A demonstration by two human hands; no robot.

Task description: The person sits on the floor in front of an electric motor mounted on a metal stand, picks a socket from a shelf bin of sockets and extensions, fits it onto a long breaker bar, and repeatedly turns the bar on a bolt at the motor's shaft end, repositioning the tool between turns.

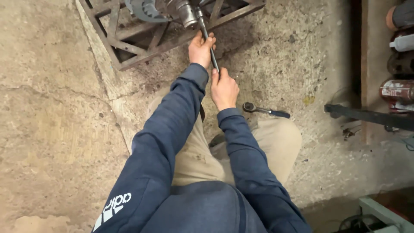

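— What are the hands on?
— Both grip a long dark steel wrench handle point(208, 43): left hand point(201, 49) higher, right hand point(224, 89) at its lower end. Its head meets a grey metal cylinder point(184, 12) on a rusty steel lattice frame point(142, 41).
— Anything nearby?
— A short ratchet wrench with a dark grip point(264, 110) lies on the concrete floor point(60, 129), just beside the right knee.

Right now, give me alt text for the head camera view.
Both hands, left hand above right hand, grip a long dark steel wrench handle fitted to a metal hub on a rusty steel frame. A small black-handled ratchet lies on the concrete floor.
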